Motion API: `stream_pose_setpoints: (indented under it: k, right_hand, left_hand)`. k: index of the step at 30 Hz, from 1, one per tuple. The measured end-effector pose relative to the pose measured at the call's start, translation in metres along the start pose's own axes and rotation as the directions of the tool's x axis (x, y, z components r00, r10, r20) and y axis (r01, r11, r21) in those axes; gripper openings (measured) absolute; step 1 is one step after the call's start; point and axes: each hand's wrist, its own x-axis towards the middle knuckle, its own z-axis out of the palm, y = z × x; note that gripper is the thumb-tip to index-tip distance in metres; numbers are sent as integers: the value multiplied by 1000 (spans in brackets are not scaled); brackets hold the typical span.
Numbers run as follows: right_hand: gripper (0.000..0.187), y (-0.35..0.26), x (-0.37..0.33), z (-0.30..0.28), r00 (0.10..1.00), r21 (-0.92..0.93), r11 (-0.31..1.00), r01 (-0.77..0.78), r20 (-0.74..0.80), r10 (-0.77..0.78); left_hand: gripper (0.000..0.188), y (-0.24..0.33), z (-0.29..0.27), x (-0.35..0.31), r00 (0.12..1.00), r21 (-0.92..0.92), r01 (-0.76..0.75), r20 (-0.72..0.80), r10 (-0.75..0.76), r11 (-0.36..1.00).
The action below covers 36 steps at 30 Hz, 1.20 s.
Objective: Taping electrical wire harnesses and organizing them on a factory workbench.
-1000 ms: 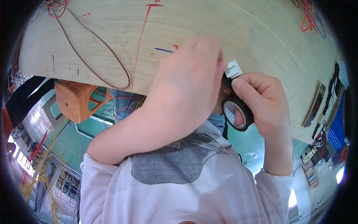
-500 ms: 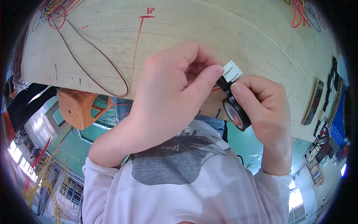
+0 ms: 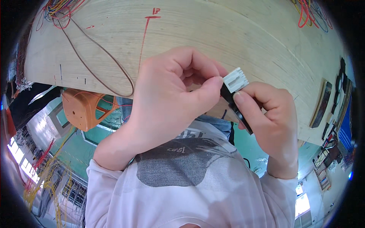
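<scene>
A: Note first the position of the white slotted connector.

B: Held up between both hands, tilted, seen against the surface close to the near edge; toothed side turned up and to the right.

A: And the left hand?

B: Bent inward at the wrist. Grip: thumb and fingertips together, pinched at the connector's left edge, just where black tape begins. Exact contact behind the thumb: hidden.

A: Now the right hand.

B: Grip: closed on the black tape roll, thumb tip just below the connector's lower edge. Roll nearly edge-on to the view; tape in line from there up to the connector.

A: Log the surroundings.

B: At left on the surface: brown cable in a long loop, reaching a tangle of coloured wires; red line just right of the loop. Far right: wire bundle. Nearer, at right: dark bar. Beyond the surface's near edge, at left: orange plastic stool.
</scene>
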Motion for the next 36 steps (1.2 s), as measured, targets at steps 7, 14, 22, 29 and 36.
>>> stream_pose_setpoints:
  k: [7,14,22,29,36]
  right_hand:
    - [11,4,0,1,995,-65,993,98,12,-97]
    - [12,2,1,1,987,-75,985,158,39,-155]
    - [12,6,0,3,983,-29,983,182,31,-181]
    - [10,8,2,8,928,-166,921,352,-69,-367]
    - [8,-1,-1,10,972,-4,986,169,-165,-167]
  left_hand:
    - [5,1,2,-1,1000,-103,22,5,-22,994]
    - [5,8,-4,2,997,-8,-20,72,20,1000]
    - [5,22,-13,9,983,175,-4,182,-28,985]
    - [5,9,-8,12,989,257,-76,141,40,963]
    - [4,2,-3,5,990,120,-117,87,107,986]
